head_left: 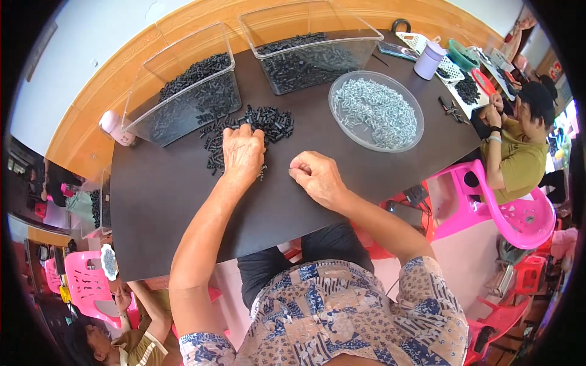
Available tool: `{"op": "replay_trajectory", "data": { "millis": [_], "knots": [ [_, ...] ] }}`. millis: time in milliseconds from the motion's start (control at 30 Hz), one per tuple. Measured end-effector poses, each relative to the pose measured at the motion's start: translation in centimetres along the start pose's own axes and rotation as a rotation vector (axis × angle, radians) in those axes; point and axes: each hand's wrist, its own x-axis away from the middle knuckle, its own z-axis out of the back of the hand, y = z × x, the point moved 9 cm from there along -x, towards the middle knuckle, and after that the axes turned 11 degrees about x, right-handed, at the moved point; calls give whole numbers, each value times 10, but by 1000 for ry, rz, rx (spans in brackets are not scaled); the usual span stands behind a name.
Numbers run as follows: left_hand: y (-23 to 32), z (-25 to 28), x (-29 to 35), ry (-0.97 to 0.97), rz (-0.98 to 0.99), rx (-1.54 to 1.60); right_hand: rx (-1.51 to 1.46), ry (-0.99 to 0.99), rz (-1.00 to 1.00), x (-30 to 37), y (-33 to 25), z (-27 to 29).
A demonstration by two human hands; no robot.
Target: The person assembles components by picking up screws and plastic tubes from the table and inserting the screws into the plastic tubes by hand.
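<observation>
My left hand (pixel 244 152) rests at the near edge of a loose pile of small black cylindrical pieces (pixel 271 122). Its fingers are curled down among them, and what they grip is hidden. Beside its wrist, a few small metal bits (pixel 262 172) lie on the dark table. To the right, my right hand (pixel 318 177) hovers over or rests on the tabletop, thumb and forefinger pinched together; anything between them is too small to make out. Farther right, a round clear tray (pixel 334 116) holds many shiny silver screw-like parts.
Two clear bins (pixel 235 79) (pixel 305 49) of black pieces stand along the back. A lilac bottle (pixel 430 60), pliers (pixel 450 110) and a pink bottle (pixel 116 127) are on the table (pixel 177 207). One person (pixel 516 140) sits at the right, another (pixel 110 332) at the lower left.
</observation>
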Motion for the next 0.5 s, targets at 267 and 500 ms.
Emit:
{"op": "replay_trajectory", "data": {
  "millis": [267, 500],
  "knots": [
    [-6, 6, 4, 5, 26, 114, -32, 5, -30, 1, 7, -3],
    [10, 37, 27, 40, 262, 677, -170, 68, -85, -1, 7, 2]
  ]
}}
